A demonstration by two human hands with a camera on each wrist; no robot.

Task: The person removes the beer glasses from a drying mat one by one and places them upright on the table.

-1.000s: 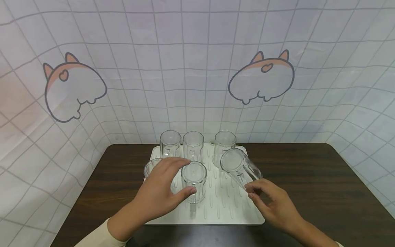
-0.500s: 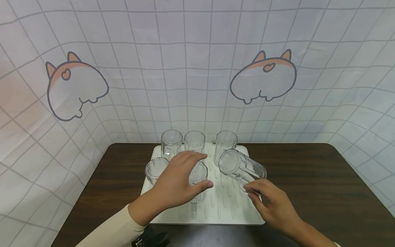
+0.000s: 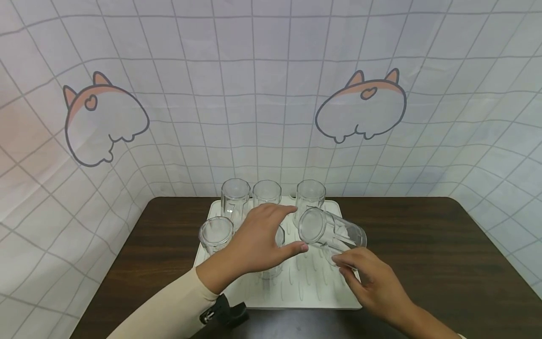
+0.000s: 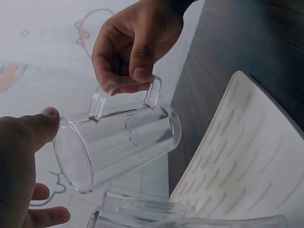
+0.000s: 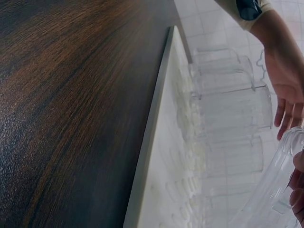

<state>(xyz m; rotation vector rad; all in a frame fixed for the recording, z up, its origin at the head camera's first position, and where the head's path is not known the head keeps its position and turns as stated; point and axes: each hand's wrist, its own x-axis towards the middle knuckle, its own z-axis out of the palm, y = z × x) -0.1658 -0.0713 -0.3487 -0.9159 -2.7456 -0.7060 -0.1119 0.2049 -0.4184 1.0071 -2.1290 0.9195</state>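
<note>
My right hand (image 3: 377, 278) pinches the handle of a clear glass mug (image 3: 334, 230) between thumb and fingers. The mug lies tilted above the right side of a white ridged tray (image 3: 313, 296), one round end toward my left hand. In the left wrist view the handle (image 4: 97, 102) is up, under the right thumb. My left hand (image 3: 258, 242) reaches across the tray, thumb and fingers spread in a wide curve beside that round end; whether it touches the glass I cannot tell. Behind it, a standing mug (image 3: 277, 266) is partly hidden.
Several more glass mugs stand on the tray: a left front one (image 3: 216, 233) and back ones, including a left back mug (image 3: 235, 197), a middle back mug (image 3: 267, 192) and a right back mug (image 3: 310, 193). Dark wooden table (image 3: 415, 245) surrounds the tray; a gridded curtain (image 3: 271, 103) hangs behind.
My left hand has moved right across the tray, toward the held mug. The mug has tipped nearer to horizontal, while my right hand keeps its grip in almost the same place.
</note>
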